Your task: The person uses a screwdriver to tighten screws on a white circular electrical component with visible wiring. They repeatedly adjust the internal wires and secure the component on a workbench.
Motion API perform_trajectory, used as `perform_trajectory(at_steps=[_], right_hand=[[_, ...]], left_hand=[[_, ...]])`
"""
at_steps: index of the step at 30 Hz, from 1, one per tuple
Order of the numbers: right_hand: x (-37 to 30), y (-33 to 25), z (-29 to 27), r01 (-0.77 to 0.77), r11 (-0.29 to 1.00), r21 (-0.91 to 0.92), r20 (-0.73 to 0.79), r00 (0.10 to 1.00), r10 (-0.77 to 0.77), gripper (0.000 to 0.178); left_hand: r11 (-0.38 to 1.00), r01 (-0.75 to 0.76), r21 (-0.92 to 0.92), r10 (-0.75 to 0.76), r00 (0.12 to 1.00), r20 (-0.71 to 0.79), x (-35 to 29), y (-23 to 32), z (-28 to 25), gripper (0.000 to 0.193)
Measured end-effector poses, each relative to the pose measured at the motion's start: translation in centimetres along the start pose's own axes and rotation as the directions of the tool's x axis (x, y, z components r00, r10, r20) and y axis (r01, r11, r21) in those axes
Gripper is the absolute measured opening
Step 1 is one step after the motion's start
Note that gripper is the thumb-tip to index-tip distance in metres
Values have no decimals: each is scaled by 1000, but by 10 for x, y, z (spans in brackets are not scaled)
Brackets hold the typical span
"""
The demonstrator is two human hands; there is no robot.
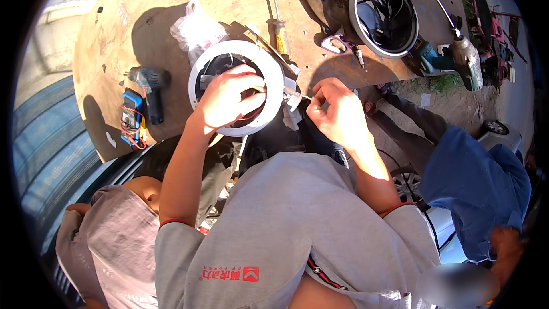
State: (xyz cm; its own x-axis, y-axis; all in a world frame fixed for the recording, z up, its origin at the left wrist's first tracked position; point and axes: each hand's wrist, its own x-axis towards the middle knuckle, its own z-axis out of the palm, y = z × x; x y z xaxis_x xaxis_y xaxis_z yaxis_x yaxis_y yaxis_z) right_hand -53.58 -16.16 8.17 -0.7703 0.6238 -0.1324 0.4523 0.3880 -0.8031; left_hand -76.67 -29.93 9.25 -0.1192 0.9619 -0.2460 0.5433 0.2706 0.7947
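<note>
- White ring-shaped lamp housing (pixel 237 88) lies on a sunlit round wooden tabletop (pixel 171 0) outdoors.
- My left hand (pixel 226 100) grips its inner rim.
- My right hand (pixel 337 111) pinches a thin wire (pixel 303 96) beside it.

- Ring (pixel 237 88) lies mid-board (pixel 171 0), under the left hand (pixel 226 100).
- Drill (pixel 150 88) and meter (pixel 131 117) sit left of it.
- Bucket (pixel 383 17) stands toward the right edge.
</note>
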Motion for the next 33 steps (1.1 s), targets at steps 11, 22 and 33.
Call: perform_trajectory(at_steps=[11,22,33], right_hand=[[0,0,10,-4,999,44,-53,999,6,20],[8,21,25,-223,827,516,21,969,248,23],[13,22,39,-162,896,413,129,984,119,20]], left_hand=[[982,9,190,17,990,-139,0,3,19,16],[992,84,95,-84,996,-5,5,11,10,21],[991,115,66,-122,986,115,13,10,8,22]])
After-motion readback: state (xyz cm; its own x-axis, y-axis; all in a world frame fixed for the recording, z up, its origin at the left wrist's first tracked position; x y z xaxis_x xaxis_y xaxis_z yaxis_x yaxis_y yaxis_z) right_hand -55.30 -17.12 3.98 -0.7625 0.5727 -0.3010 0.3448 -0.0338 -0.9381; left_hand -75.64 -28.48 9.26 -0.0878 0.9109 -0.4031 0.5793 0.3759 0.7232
